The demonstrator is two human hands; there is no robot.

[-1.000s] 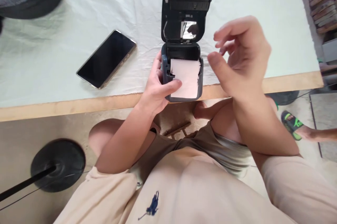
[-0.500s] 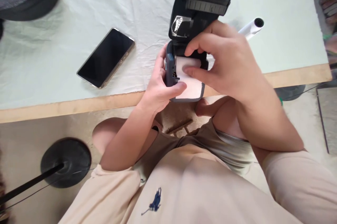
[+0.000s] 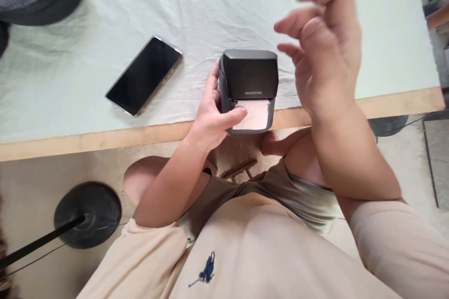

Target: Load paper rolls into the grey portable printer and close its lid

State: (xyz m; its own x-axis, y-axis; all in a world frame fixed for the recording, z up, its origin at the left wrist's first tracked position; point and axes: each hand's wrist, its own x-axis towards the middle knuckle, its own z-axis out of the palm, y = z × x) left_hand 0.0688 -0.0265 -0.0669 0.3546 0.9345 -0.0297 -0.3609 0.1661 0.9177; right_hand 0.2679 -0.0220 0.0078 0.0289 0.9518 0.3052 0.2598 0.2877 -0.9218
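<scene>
My left hand (image 3: 210,119) gripped the small printer (image 3: 248,88) from its left side, fingers wrapped round the back of the casing and my thumb pressed over the front lip, just touching the edge of the paper strip (image 3: 253,114). I held it that way so the body would stay steady at the table edge (image 3: 105,136) while the paper remained free to lie flat over the front. The printer's lid was shut, dark and flat on top, with the pale paper poking out beneath it toward me. The printer itself sat right at the near edge of the table, partly overhanging it, close enough for my forearm to reach without stretching.

My right hand (image 3: 324,51) hung in the air to the right of the printer and above it, fingers loosely spread and curled, grasping nothing and clear of the casing. It was blurred, so I could tell little more about it.

To the left of the printer, well apart, a phone (image 3: 144,76) lay face up on the white cloth (image 3: 196,4), screen dark, out of the way of both hands.
</scene>
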